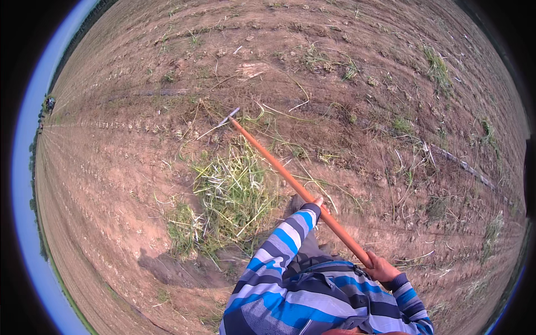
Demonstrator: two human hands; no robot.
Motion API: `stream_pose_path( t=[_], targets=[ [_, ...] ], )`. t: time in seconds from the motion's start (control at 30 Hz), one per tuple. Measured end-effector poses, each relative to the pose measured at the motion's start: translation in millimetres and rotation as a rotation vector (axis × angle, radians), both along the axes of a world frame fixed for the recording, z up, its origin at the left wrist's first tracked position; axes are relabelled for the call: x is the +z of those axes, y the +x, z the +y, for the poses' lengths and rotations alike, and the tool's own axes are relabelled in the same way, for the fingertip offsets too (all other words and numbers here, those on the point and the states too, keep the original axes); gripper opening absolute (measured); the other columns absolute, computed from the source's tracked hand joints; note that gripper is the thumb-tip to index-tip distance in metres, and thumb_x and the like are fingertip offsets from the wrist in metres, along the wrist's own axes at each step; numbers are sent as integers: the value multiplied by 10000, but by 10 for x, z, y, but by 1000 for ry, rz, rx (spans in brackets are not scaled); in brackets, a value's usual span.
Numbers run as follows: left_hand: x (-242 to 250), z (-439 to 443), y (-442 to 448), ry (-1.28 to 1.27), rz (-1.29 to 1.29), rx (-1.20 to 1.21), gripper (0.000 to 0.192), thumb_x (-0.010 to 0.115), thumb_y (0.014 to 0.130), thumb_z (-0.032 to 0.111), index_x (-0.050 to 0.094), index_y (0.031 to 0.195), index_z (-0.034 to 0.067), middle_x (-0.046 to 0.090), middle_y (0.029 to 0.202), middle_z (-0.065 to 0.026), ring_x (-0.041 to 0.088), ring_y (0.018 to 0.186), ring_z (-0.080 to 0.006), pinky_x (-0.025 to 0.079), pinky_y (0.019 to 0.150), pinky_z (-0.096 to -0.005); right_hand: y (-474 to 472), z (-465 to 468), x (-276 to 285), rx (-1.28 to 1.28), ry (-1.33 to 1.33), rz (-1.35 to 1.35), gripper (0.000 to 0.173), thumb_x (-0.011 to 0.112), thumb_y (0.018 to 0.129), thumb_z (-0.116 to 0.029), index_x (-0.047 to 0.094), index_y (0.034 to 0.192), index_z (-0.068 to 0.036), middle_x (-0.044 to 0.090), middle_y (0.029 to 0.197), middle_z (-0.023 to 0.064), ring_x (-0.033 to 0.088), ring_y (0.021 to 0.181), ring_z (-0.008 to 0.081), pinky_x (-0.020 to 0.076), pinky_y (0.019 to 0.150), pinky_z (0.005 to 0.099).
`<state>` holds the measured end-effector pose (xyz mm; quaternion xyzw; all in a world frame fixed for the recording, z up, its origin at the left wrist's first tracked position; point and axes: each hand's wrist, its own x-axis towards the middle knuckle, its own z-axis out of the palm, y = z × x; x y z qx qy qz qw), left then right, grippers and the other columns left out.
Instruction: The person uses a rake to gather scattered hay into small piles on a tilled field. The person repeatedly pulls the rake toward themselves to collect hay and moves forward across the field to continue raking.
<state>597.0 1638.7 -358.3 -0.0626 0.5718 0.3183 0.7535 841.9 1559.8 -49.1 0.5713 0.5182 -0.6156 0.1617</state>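
Observation:
A long-handled rake or hoe, its orange shaft running diagonally, reaches from my waist to the soil. Its narrow grey metal head is at ground level; whether it has teeth cannot be made out. My left hand wraps the shaft partway down, mostly hidden by its striped sleeve. Around the shaft's upper end my right hand is closed, close to my body. A heap of pulled green and yellowed weeds lies left of the shaft, nearer me than the metal head.
Loose stalks are strewn beyond the heap. A thin pale strip or hose lies across the soil at right. Grass tufts dot the field. Far off at left is a dark object, perhaps a vehicle.

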Motion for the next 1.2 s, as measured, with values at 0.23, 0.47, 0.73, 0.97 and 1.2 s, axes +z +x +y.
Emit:
stream_pose_path(
  t=[0.23,0.47,0.73,0.97,1.2],
  targets=[
    [295,-1176,728,-172,-276,-158,399,673,905,438,562,857,58,637,779,-90,658,715,-261,619,683,-395,1178,-1108,568,-90,-281,47,313,595,867,-215,438,1097,-72,531,690,53,564,575,170,460,535,339],
    [450,-1406,720,-236,-67,-215,326,696,898,374,536,943,94,608,816,-54,648,785,-254,619,717,-466,1501,-2263,330,-113,85,198,539,635,872,-218,402,1320,-29,632,916,249,620,871,438,473,784,508],
    [561,-1616,458,-47,114,-353,209,597,943,297,522,948,102,614,811,-54,657,732,-233,612,648,-398,982,-2624,239,-157,329,196,479,583,880,-186,414,1304,-41,633,935,263,613,882,454,458,779,547],
    [354,-1705,35,-132,14,-363,209,628,925,217,500,1028,88,590,862,-92,644,733,-273,612,624,-400,429,-3083,207,-175,438,168,494,579,888,-206,429,1331,-46,635,931,281,610,855,468,456,774,553],
    [257,-2268,-368,-72,-50,-373,252,628,924,251,481,1055,94,604,882,-112,648,770,-300,622,653,-453,-253,-3728,285,-197,506,56,647,601,868,-204,357,1454,-77,637,947,270,608,859,456,461,775,541]
  ],
)
